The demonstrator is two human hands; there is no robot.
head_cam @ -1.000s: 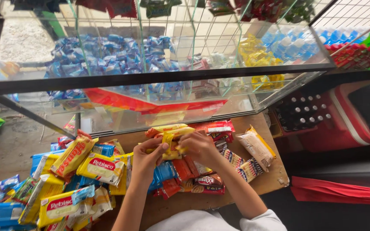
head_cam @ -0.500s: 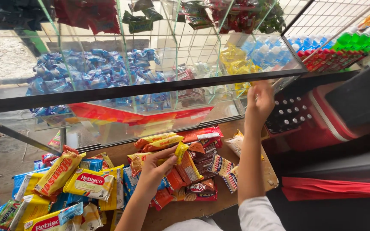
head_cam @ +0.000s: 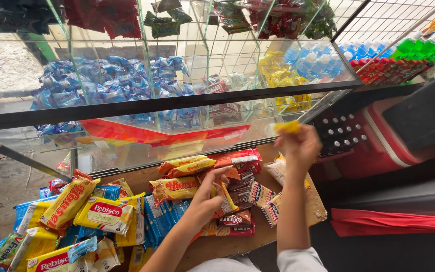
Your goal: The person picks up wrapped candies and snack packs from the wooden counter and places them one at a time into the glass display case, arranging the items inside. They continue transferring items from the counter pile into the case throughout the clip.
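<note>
Wooden counter (head_cam: 217, 247) heaped with snack packs (head_cam: 177, 189) beneath glass showcase (head_cam: 177, 75).

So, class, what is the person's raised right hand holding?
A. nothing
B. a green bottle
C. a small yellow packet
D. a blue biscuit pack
C: the right hand is lifted toward the glass case, pinching a small yellow packet.

Two hands: left hand (head_cam: 205, 204), right hand (head_cam: 298, 146); one red cooler (head_cam: 378, 133); one glass case (head_cam: 177, 106); snack packets (head_cam: 104, 214) too many to count.
</note>
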